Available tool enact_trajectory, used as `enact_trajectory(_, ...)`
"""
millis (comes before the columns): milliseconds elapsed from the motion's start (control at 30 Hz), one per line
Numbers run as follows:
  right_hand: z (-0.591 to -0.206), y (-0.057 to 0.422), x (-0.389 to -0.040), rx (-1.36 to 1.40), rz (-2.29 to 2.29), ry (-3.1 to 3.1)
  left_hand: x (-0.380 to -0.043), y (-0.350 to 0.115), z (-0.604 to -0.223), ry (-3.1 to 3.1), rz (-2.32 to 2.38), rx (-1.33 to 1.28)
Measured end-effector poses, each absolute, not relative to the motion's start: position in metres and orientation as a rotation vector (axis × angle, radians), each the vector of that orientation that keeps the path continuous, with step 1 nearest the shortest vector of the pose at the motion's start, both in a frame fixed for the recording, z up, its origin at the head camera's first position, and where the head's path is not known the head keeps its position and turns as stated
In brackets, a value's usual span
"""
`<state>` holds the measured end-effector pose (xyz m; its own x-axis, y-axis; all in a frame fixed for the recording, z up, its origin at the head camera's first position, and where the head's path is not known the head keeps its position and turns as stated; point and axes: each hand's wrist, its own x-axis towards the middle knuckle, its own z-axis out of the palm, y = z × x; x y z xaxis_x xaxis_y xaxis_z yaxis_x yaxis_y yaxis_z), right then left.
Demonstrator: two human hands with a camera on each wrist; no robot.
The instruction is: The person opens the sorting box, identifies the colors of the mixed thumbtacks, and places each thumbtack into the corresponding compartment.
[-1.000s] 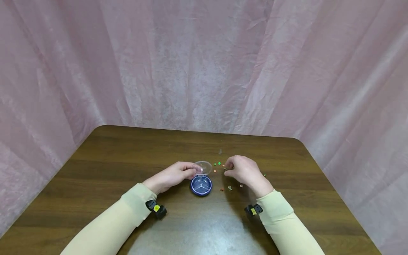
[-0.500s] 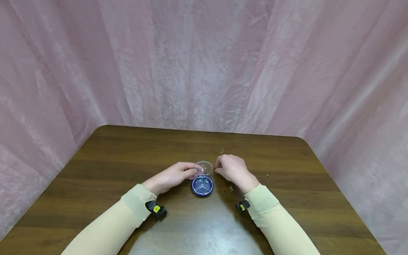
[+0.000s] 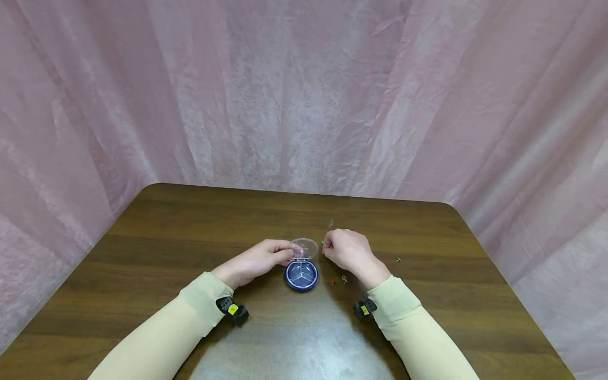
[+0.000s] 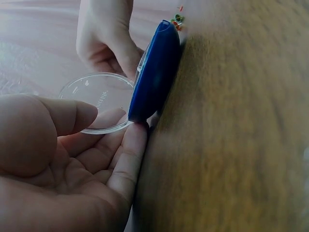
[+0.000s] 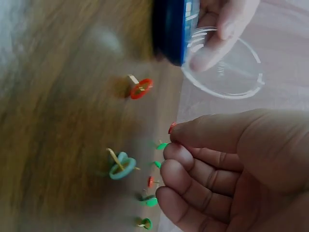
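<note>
A round blue pill box point(image 3: 301, 276) with three compartments stands with its clear lid point(image 3: 306, 247) raised. My left hand point(image 3: 258, 259) holds that lid, thumb on one face and fingers behind the other, as the left wrist view shows. Just right of the lid, my right hand point(image 3: 349, 250) is low over the table with fingers curled. In the right wrist view, its thumb and index fingertip come together at a small red brad point(image 5: 172, 127), which the thumb partly covers. Beyond these fingertips lie green brads point(image 5: 161, 145) and another red brad point(image 5: 150, 182).
On the wooden table point(image 3: 214, 211), a red brad point(image 3: 333, 282) and a pale green heart-shaped brad point(image 3: 344, 279) lie right of the box. A green brad point(image 3: 398, 259) lies farther right. A pink curtain point(image 3: 294, 95) hangs behind the table.
My right hand has moved left, over the brads beside the lid, then shifted only slightly, uncovering a green brad. My left hand has kept its hold on the lid.
</note>
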<state>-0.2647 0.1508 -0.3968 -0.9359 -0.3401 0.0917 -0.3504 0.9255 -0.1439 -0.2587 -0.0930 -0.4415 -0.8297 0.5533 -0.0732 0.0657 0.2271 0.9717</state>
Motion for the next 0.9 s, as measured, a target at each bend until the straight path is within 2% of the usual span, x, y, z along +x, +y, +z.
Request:
enact_trajectory(333, -0.383, 0.157, -0.253, 0.656, 0.692, -3.038, -0.259, -0.097, -0.433, 2.112, 1.639, 0.544)
enact_trajectory(600, -0.384, 0.160, -0.251, 0.762, 1.755, -2.943, -0.260, -0.096, -0.436, 2.110, 1.645, 0.540)
enact_trajectory(900, -0.378, 0.160, -0.247, 0.896, 2.848, -2.317, -0.262, -0.095, -0.438, 2.112, 1.641, 0.562)
